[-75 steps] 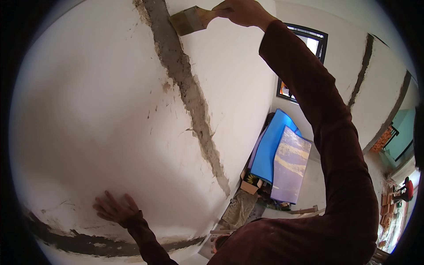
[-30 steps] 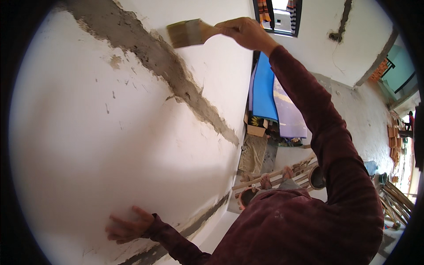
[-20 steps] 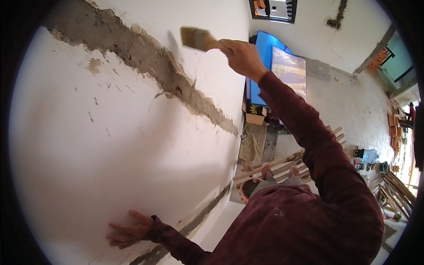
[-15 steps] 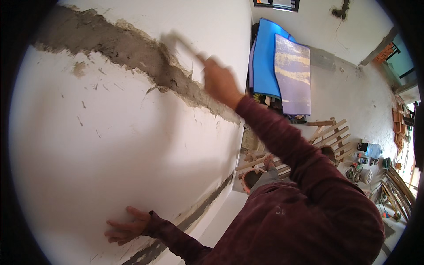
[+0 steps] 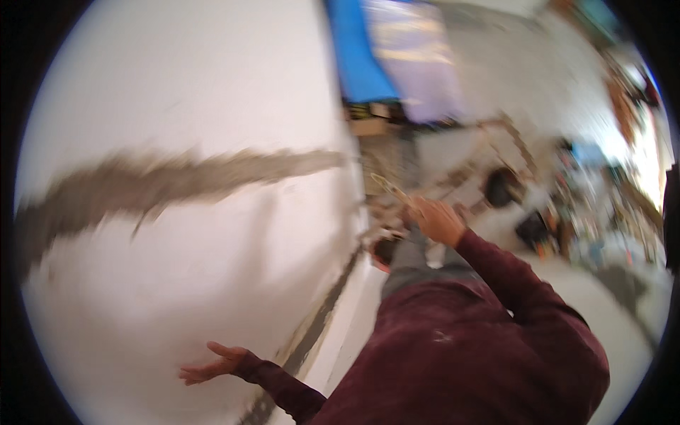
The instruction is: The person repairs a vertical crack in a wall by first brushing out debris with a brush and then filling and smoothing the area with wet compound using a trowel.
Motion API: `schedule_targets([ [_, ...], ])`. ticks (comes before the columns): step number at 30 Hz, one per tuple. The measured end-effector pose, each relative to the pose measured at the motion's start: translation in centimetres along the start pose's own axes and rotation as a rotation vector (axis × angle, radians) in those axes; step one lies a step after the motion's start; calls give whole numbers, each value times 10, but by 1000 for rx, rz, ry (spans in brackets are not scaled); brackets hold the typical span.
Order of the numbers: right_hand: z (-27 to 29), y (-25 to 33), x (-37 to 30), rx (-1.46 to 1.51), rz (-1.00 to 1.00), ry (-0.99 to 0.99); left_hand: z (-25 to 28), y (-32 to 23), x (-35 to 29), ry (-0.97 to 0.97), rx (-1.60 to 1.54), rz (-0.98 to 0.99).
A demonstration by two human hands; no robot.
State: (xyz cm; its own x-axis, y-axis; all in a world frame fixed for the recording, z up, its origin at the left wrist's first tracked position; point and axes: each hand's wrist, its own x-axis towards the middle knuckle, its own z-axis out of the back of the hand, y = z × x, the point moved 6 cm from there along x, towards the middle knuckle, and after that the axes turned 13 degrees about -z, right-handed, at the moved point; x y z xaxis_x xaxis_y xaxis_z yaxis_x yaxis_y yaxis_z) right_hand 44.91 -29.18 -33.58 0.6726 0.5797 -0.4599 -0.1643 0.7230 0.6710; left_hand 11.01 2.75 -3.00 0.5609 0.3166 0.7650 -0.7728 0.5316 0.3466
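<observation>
My right hand point(image 5: 438, 221) is closed around a slim, light-coloured hand tool point(image 5: 389, 187), held out over the floor beside my legs. Motion blur smears the tool, so its exact kind does not show. Low by the white wall point(image 5: 191, 297), my left hand point(image 5: 212, 363) has its fingers apart and holds nothing; whether it touches the wall I cannot tell. A rough grey band of mortar point(image 5: 177, 177) runs across the wall above that hand. Along the wall's lower edge goes a second dark grey strip point(image 5: 322, 312).
Blue point(image 5: 356, 57) and pale purple point(image 5: 418, 64) mats lean at the far end. Near my feet are a dark round bucket point(image 5: 504, 188) and a reddish-rimmed container point(image 5: 386, 249). Blurred tools and odds and ends point(image 5: 588, 191) lie on the right.
My right hand has come away from the mortar band, down and to the right, with the tool. My left hand has turned, its fingers still spread. The view has swung.
</observation>
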Motion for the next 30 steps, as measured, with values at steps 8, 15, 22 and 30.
schedule_targets([
  [8, 4, -340, -62, -37, -996, -129, -109, -313, -364, 1810, -1304, -153],
  [15, -32, -511, -15, -76, -1209, -246, -51, -402, -409, 2202, -808, -721],
  [22, -86, -606, 88, -196, -1239, -139, -62, -419, -415, 2155, -677, -742],
  [30, -127, -670, 61, -245, -1137, -26, -51, -422, -416, 2083, -773, -733],
])
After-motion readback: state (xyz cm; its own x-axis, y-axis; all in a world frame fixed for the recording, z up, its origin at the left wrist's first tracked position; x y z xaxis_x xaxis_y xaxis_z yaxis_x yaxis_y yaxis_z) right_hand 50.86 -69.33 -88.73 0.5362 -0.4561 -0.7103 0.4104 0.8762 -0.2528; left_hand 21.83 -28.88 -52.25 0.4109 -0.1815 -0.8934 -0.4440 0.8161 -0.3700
